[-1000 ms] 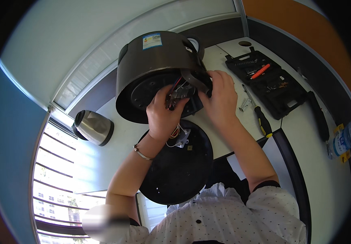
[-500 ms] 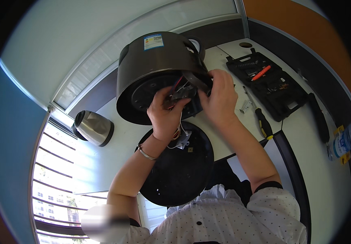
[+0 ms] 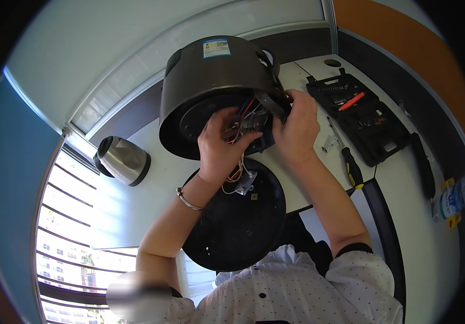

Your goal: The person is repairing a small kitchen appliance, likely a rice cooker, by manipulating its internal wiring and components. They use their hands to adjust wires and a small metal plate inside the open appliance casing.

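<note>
On the pale surface (image 3: 157, 194), your dark pot (image 3: 216, 70) lies tipped, apparently so its open underside (image 3: 189, 121) faces you, right hand (image 3: 300, 132) gripping its edge (image 3: 272, 104), left hand (image 3: 219, 151) curled around the wires (image 3: 247, 108), its hold unclear.

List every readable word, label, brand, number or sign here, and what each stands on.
Blue-bordered white rectangular sticker on the dark grey cylindrical housing: print too small to read.
Blue label on the clear plastic bottle: lettering too blurred to quote.
</note>
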Demonstrator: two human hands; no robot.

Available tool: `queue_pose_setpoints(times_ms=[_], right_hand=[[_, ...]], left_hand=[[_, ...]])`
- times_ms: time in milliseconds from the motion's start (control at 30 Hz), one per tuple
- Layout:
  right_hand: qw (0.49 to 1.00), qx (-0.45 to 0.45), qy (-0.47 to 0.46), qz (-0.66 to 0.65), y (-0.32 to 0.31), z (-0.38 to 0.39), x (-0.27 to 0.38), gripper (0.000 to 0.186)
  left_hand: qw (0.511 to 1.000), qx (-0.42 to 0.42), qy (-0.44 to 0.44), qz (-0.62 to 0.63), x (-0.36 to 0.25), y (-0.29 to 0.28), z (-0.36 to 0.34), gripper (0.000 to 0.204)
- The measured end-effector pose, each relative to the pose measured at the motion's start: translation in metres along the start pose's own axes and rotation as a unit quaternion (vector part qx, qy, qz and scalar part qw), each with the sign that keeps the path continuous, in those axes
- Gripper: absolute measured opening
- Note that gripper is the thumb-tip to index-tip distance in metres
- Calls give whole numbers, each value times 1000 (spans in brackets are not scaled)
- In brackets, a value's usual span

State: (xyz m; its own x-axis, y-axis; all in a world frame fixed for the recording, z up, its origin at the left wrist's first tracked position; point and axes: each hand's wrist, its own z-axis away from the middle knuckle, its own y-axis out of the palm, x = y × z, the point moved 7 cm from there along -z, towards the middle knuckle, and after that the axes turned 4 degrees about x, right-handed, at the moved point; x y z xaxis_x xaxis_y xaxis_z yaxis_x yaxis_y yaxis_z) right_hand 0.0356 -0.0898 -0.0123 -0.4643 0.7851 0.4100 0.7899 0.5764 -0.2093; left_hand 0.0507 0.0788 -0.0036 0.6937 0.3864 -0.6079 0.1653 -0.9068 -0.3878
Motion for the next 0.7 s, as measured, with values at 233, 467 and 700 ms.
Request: queue_pose_setpoints(times_ms=[233,467,700], right_hand=[[1000,-25,5,10,1,1,-6,51],[998,-50,-23,16,0,-2,0,48],[997,-65,-29,17,-2,-2,1,47]], left_hand=[[932,-59,255,-250,-55,-23,21,48],[865,-9,368,-340,-54,-11,32,31],[796,-18,437,-418,-59,-2,32,29]])
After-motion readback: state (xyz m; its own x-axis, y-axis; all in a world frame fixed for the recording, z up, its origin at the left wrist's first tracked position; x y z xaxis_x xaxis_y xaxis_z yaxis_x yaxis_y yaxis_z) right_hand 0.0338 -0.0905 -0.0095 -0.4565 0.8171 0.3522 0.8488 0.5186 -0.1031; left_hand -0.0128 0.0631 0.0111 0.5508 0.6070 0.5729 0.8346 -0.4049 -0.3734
